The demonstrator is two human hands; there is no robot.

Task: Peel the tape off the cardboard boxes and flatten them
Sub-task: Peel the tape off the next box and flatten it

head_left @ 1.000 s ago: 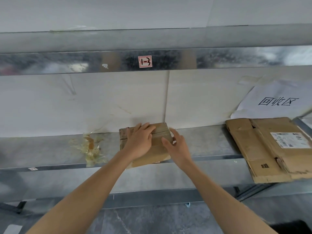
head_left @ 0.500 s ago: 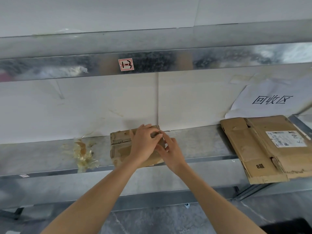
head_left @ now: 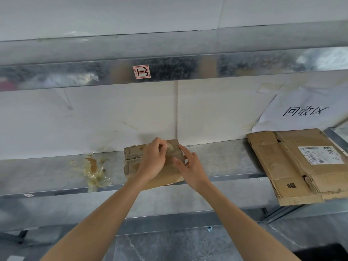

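Cardboard box (head_left: 131, 159) on the shelf (head_left: 226, 162), under both palms: left hand (head_left: 152, 162) pinches the tape end (head_left: 172, 147) at its fingertips, right hand (head_left: 190, 168) braces spread-fingered beside; probably best to peel low, slowly.

Flattened cardboard (head_left: 282, 162): black "8超" on near flap (head_left: 291, 185). White shipping label (head_left: 320, 155) on its right panel, barcode and print too small to read. Paper sheet (head_left: 301, 112) on wall just above cardboard: big black "回收区". Well left of cardboard and higher, red-bordered sticker (head_left: 141, 71) on upper shelf beam (head_left: 197, 67): handwritten "1-3".
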